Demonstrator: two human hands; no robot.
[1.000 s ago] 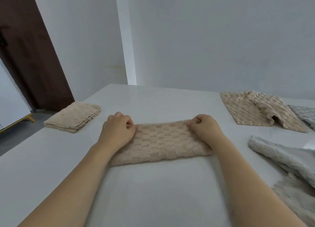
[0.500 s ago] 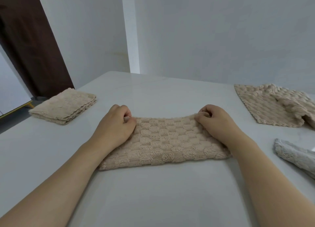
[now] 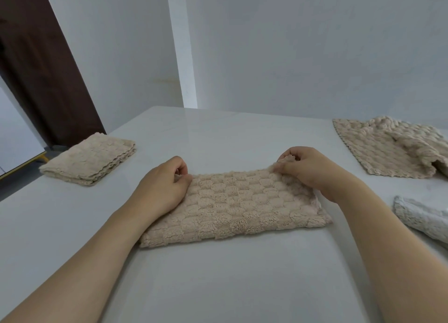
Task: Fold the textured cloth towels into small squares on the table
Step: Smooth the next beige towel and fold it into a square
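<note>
Head view: left hand (image 3: pixel 162 189) and right hand (image 3: pixel 308 170) pinch far corners of half-folded beige towel (image 3: pixel 242 208), surface (image 3: pixel 218 286) centre. Advice: align edges before next fold.

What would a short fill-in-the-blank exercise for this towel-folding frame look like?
1. Both hands pinch the ____ edge of the beige towel.
2. The folded stack lies on the person's ____ side.
3. The right hand lifts the towel's ____ slightly.
4. The left hand grips the towel's far ____ corner.

Answers: far; left; corner; left
</note>
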